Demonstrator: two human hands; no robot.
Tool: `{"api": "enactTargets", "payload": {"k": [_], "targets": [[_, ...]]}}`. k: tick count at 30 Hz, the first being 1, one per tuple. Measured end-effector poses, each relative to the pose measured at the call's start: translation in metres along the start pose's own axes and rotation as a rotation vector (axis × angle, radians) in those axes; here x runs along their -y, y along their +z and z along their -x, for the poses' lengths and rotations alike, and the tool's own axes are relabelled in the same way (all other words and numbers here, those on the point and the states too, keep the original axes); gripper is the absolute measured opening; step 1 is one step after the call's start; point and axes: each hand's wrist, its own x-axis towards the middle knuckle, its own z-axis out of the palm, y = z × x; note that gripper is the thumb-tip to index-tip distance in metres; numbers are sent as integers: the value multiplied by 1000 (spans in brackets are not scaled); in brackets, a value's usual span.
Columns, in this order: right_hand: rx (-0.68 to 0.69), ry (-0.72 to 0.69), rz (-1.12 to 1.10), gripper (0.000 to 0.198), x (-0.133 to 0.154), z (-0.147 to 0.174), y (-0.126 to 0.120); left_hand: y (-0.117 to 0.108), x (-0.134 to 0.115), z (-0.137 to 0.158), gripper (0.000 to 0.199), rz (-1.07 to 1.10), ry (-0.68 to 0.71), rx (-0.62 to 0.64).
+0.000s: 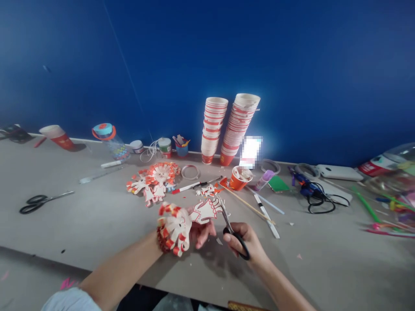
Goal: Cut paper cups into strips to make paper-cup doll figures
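1. Our left hand (201,235) holds one paper doll (204,211) at six o'clock.
2. Our right hand (249,239) grasps one scissors (229,225) at the doll's three o'clock, blades beside its legs.
3. We count two paper figures (161,175) at ten, two cup stacks (210,140) at one.
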Motion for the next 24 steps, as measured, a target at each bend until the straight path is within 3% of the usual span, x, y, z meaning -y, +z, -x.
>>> {"api": "enactTargets", "payload": {"k": [2, 5, 8, 9, 12, 16, 20, 24], "targets": [[-36, 6, -11, 55, 0, -1, 2, 6, 5, -4, 45, 91, 38, 87], [-91, 13, -5, 54, 0, -3, 6, 12, 7, -3, 43, 94, 154, 49], [-114, 33, 25, 55, -1, -3, 11, 17, -1, 7, 38, 8, 178, -49], [-122, 37, 35, 56, -1, -3, 12, 18, -5, 10, 37, -121, 188, -135], [-144, 52, 63, 57, -4, -2, 17, 21, -12, 16, 41, -235, 177, -307], [-91, 68, 71, 58, -4, -2, 20, 18, -15, 13, 44, -359, 143, -458], [-16, 55, 55, 61, -2, -2, 19, 11, -13, 13, 35, -476, 86, -469], [42, 44, 66, 62, 1, -1, 17, 6, -6, 12, 33, -425, 104, -406]]}}
